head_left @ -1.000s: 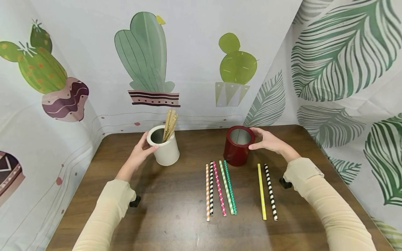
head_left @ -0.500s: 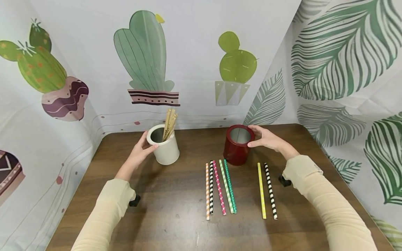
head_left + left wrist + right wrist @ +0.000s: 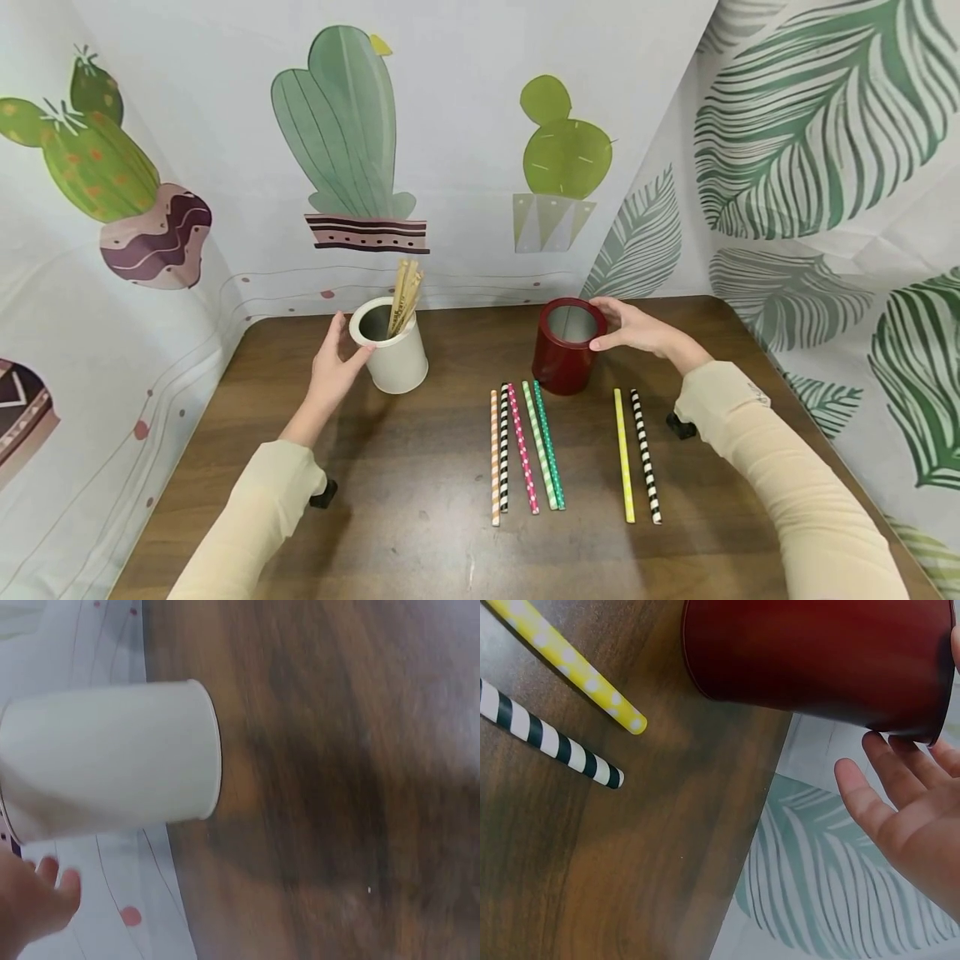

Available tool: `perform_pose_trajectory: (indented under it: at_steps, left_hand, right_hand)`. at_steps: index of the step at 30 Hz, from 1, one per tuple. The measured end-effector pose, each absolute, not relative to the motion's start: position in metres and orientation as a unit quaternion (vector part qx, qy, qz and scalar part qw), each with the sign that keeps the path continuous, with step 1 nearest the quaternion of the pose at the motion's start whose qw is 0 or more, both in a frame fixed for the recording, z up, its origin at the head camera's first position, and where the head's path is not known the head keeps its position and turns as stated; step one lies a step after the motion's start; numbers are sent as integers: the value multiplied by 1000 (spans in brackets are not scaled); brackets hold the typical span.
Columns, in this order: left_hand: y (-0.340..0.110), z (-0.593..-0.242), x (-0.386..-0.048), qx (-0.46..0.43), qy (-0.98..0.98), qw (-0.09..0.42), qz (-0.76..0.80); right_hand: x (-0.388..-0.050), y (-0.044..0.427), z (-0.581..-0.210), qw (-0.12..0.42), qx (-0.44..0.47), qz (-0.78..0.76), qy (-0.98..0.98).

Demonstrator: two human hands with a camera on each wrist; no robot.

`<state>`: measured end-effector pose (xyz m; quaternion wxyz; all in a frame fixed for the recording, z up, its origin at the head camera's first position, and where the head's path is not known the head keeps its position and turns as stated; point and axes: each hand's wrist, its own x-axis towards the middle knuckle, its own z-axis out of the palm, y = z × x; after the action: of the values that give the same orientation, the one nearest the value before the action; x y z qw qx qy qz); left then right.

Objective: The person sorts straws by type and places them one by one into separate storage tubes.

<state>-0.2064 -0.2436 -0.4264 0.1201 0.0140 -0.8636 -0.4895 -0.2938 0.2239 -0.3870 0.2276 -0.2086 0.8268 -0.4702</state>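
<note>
7 straws point(image 3: 523, 450) on table point(image 3: 405, 500), before upright red can point(image 3: 562, 367). Left hand point(image 3: 330, 375) relaxed, thumb at rim of upright white can point(image 3: 399, 367) holding sticks point(image 3: 405, 300); right hand point(image 3: 637, 329) grips red rim. Seemingly positioning cans; next calls for loosening right fingers.

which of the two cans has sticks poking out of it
The cream can beside the left hand: tan sticks rise above its rim; the red can shows none.

Off-white cylindrical can point(image 3: 400, 364): upright, open top, tan sticks point(image 3: 404, 298) leaning inside, far side, left. Dark red cylindrical can point(image 3: 562, 367): upright, open top, silvery interior, far side, right.
</note>
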Motion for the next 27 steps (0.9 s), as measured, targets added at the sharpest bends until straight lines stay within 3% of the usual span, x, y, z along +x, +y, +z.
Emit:
perform_pose_trajectory:
  at_steps: [7, 14, 20, 27]
  left_hand:
    - [-225, -423, -198, 52, -833, 286, -470]
    - [-206, -427, -188, 52, -795, 368, -480]
    - [-186, -436, -179, 27, -782, 359, -509]
    - [-161, -448, -169, 10, -786, 278, -552]
  right_hand:
    - [-299, 223, -383, 249, -207, -460, 827]
    - [-304, 224, -379, 275, -195, -445, 830]
    - [-308, 227, -374, 308, -187, -438, 823]
    - [-312, 228, -372, 324, -176, -427, 826]
